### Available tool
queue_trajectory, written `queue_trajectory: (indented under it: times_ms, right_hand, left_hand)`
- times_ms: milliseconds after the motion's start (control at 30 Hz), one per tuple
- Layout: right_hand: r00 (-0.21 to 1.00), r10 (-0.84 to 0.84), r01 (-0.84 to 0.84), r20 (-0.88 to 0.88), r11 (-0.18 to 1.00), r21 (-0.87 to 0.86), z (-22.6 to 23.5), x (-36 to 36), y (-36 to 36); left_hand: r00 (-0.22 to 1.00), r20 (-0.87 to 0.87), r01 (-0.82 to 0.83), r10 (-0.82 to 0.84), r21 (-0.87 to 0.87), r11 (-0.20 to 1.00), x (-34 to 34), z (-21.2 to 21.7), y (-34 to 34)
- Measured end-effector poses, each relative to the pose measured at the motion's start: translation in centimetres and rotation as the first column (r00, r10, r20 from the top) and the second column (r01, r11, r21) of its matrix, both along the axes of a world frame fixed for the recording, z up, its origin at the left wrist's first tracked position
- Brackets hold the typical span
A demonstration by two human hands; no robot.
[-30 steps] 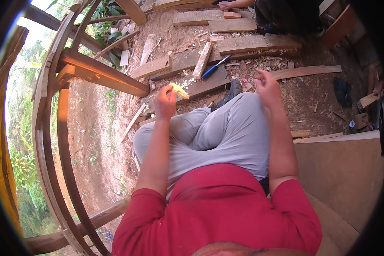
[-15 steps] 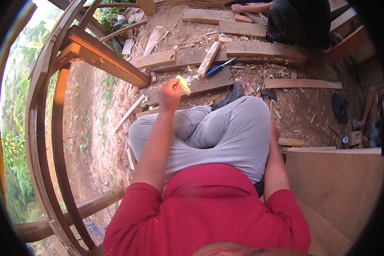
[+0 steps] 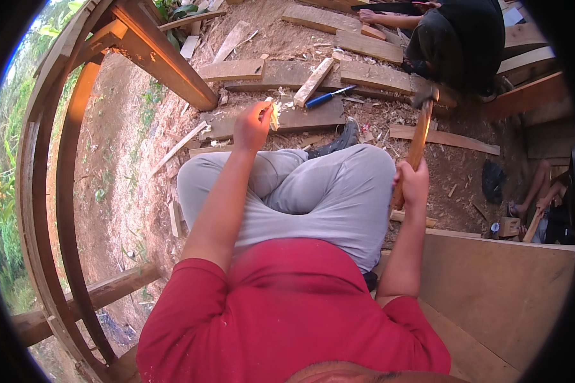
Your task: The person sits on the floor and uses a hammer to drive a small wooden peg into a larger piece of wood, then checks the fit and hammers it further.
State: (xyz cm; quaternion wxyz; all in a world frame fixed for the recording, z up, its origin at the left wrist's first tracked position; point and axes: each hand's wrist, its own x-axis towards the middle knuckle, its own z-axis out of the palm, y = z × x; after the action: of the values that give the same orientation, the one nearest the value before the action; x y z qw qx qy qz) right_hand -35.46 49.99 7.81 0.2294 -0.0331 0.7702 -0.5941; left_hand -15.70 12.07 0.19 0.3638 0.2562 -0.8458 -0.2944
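Observation:
My right hand is closed round the wooden handle of a hammer, held upright beside my right knee with its dark head at the top. In front of my left knee, my left hand pinches a small pale-yellow piece; its exact kind is unclear. Beneath that hand lies a dark plank strewn with curled shavings. A blue-handled tool with a thin metal shaft rests beyond it, against a short wooden batten.
Several boards lie across the shaving-covered ground ahead. A person in dark clothing crouches at the far right. Wooden posts and a beam stand to the left, and a wooden panel is close on my right. Another person's arm and leg show at the right edge.
My right hand has come up from beside my right thigh, bringing the hammer into view. My left hand still pinches the yellow piece, and the view has shifted slightly.

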Motion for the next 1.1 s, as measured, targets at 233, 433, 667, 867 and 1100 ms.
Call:
queue_trajectory:
  times_ms: [233,433,667,867,1100]
  right_hand:
    - [0.921,0.381,-0.371,0.076,0.921,-0.117,3.4,5.8,-10.7]
    - [0.804,0.593,-0.593,-0.037,0.805,0.004,1.7,9.8,-15.6]
    - [0.78,0.618,-0.62,-0.092,0.784,0.01,0.3,10.8,-16.5]
    - [0.765,0.64,-0.636,-0.07,0.768,0.074,0.2,10.9,-16.8]
    - [0.742,0.644,-0.639,-0.185,0.763,0.092,0.1,11.4,-16.8]
  left_hand:
    - [1.0,0.023,-0.017,0.016,0.07,0.997,-0.1,-1.0,-0.3]
    - [0.998,0.057,-0.018,0.016,0.022,1.0,0.4,-0.5,-0.7]
    - [1.0,0.0,-0.011,0.011,0.083,0.996,0.8,-0.7,-0.8]
    - [0.999,0.02,-0.028,0.026,0.146,0.989,0.6,-0.5,-0.6]
    - [1.0,-0.019,-0.011,0.013,0.091,0.996,0.6,-0.7,-0.7]
